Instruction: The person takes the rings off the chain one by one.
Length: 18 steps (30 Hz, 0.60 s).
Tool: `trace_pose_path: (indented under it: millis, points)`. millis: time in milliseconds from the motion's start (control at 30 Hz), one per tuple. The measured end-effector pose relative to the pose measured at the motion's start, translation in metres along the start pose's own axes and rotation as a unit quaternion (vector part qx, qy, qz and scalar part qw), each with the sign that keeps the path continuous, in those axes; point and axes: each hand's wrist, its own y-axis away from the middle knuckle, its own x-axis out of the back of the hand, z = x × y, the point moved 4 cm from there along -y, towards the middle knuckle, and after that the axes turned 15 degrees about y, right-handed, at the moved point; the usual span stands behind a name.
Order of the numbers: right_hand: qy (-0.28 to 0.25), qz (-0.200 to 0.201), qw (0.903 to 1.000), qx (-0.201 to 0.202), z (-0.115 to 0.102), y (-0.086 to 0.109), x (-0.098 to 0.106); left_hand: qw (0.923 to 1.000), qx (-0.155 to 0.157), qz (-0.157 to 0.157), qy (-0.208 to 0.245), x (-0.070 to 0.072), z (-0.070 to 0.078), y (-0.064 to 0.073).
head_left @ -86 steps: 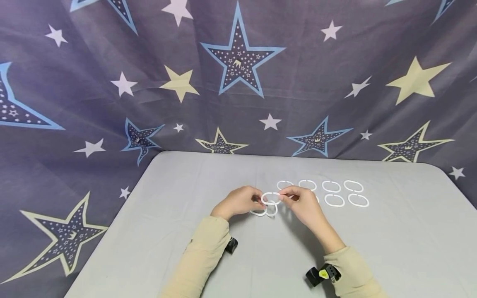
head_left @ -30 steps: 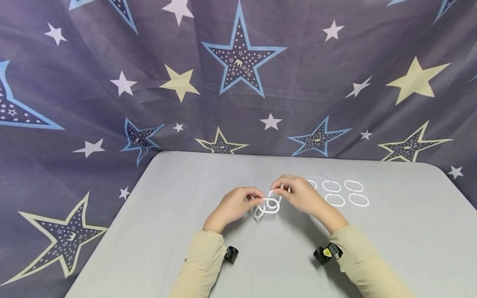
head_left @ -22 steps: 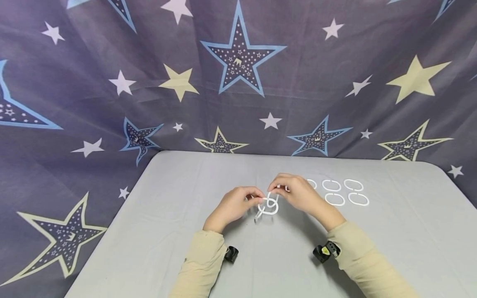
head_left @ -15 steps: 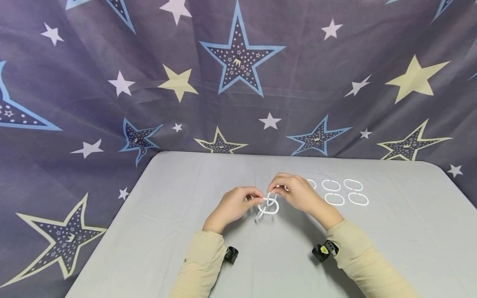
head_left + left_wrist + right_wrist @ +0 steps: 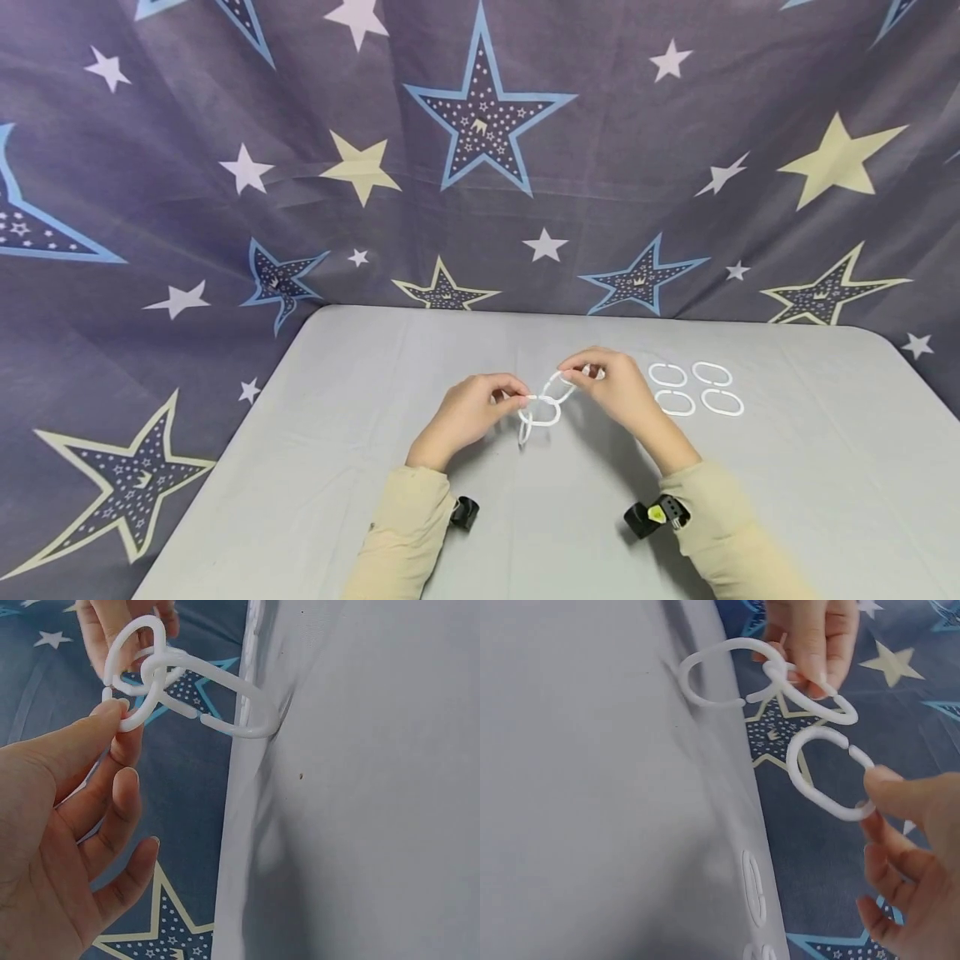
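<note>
My left hand point(image 5: 476, 412) pinches a white oval plastic link point(image 5: 163, 645) between thumb and fingertips. A second white link point(image 5: 217, 673) hangs from it, looped through it; both have a small split in the ring. My right hand point(image 5: 618, 387) pinches a third white link point(image 5: 810, 793) by its far end, thumb against the side near the split. In the right wrist view this third link sits just beside the left-held link with a narrow gap. From the head view its lower end overlaps the left-held link. The other fingers of both hands are loosely bent.
Several loose white links point(image 5: 722, 414) lie in two rows on the grey cloth-covered table point(image 5: 825, 467), right of my right hand, which covers part of that area. A star-patterned curtain point(image 5: 480, 225) stands behind the table's far edge. Each wrist carries a black camera point(image 5: 465, 513).
Half a second ago, the right-held link was deep over the left-held one. My right hand has since shifted right, drawing its link outward. The hanging link has swung to hang more upright.
</note>
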Motion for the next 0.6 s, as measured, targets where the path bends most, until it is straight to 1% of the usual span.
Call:
trace_pose_path:
  millis: [133, 267, 333, 600]
  points:
    - [-0.021, 0.015, 0.9967, -0.077, 0.010, 0.005, 0.004, 1.0000, 0.001, 0.003, -0.004, -0.001, 0.000, 0.000]
    - [-0.023, -0.001, 0.9906, -0.135, 0.020, 0.010, 0.004, 0.9999, 0.002, 0.008, -0.008, -0.002, 0.001, 0.000]
    - [-0.017, -0.014, 0.9883, -0.151, 0.025, 0.013, 0.002, 0.9999, 0.002, 0.010, -0.009, -0.002, 0.001, 0.000]
    - [0.029, -0.049, 0.9812, -0.184, 0.038, 0.020, -0.006, 0.9999, 0.000, 0.012, -0.009, -0.001, 0.003, 0.001]
